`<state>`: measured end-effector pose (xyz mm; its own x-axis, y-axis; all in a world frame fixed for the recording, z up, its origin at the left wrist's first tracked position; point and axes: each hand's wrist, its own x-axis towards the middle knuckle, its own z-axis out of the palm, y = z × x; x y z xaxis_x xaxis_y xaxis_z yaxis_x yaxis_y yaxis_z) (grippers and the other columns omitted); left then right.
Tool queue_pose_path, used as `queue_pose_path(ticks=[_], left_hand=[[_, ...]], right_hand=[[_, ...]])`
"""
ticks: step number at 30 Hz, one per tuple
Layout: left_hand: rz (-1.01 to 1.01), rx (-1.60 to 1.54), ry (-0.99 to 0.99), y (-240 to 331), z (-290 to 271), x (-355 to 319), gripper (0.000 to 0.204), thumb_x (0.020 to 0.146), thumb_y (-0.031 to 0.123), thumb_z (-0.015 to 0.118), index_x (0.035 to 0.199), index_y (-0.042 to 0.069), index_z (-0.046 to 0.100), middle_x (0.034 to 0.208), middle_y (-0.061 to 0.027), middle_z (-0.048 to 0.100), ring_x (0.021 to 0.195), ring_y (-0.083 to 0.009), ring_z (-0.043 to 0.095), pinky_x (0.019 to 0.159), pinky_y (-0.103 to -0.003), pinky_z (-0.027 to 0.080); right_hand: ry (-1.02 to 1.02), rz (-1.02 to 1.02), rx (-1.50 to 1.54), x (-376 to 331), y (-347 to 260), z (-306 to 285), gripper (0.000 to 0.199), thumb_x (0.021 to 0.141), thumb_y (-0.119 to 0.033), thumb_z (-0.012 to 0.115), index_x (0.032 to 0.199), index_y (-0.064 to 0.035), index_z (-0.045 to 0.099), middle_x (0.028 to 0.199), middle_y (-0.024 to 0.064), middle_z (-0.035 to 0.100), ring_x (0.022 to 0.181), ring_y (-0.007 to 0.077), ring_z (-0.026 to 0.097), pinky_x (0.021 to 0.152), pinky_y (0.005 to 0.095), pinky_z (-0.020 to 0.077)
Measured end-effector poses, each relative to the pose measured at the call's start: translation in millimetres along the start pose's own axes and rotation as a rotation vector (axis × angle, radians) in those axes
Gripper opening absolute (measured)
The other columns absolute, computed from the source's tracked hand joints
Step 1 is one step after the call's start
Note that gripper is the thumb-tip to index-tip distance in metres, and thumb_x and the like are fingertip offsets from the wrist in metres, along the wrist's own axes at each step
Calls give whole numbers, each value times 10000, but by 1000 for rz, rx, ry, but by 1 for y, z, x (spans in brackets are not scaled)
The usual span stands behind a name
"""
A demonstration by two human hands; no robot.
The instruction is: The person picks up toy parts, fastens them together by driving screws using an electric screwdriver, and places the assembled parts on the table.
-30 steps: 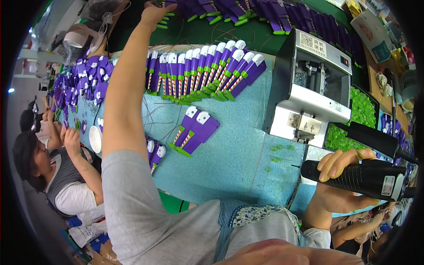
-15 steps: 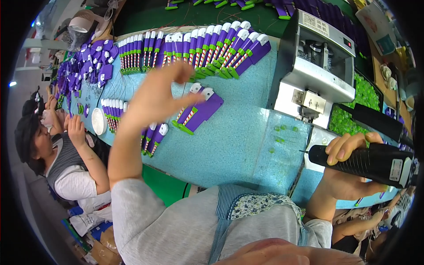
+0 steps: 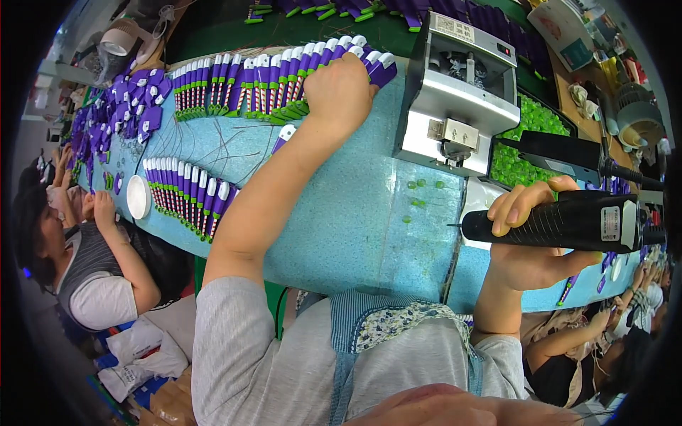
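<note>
My right hand (image 3: 529,245) is wrapped round a black electric screwdriver (image 3: 554,224), its thin bit pointing left over the table. At the right end of the far row of purple pieces (image 3: 273,82), my left hand (image 3: 339,92) is closed with its fingers curled over the pieces. Its fingertips are partly hidden, and the piece under them is half covered. These pieces have white tops, red-and-white striped stems and green ends. Another purple piece (image 3: 283,137) shows beside my left forearm, which covers its lower part. A nearer row of similar pieces (image 3: 188,195) runs along the left.
A silver screw feeder (image 3: 462,145) stands right of centre, beside a tray of green translucent pieces (image 3: 529,131). Loose green bits (image 3: 419,184) lie before it. At left are a white dish (image 3: 138,197), a heap of purple parts (image 3: 138,106) and a co-worker (image 3: 92,270).
My left hand has gone from above the table's middle, away from me, to the right end of the far row. The view has shifted; my right hand still holds the screwdriver.
</note>
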<state>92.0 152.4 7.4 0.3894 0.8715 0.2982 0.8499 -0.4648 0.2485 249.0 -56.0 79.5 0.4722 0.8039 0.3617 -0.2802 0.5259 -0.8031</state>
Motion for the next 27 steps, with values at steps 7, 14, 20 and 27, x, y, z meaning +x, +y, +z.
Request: queue_pose_path(ticks=[7,14,20,27], left_hand=[[-77,-114,-122,-3,-55,-33,375,660,362,807,728,35,636,680,-140,642,643,-329,639,573,-434,487],[-34,-104,10,-29,-59,-122,351,574,271,861,719,50,628,974,-116,567,919,-306,521,763,-434,427],[-186,-33,67,-34,-46,-134,675,614,280,853,1131,9,514,1053,-205,555,1009,-369,532,825,-435,444],[-234,-301,-77,-11,-49,-149,752,634,145,841,1214,-73,414,1006,-241,549,917,-392,564,775,-437,471]], right_hand=[[-1,9,29,-6,-6,-12,954,780,-835,318,1197,18,409,660,121,522,497,189,506,495,317,462],[-4,44,38,-6,2,-11,945,788,-828,315,1203,16,410,666,120,524,502,186,514,489,309,460],[-20,56,30,-7,4,-6,950,782,-833,315,1201,13,419,664,122,524,506,187,522,494,309,462],[-22,52,15,-3,11,-6,987,764,-851,314,1206,25,418,669,124,529,510,186,520,502,311,461]])
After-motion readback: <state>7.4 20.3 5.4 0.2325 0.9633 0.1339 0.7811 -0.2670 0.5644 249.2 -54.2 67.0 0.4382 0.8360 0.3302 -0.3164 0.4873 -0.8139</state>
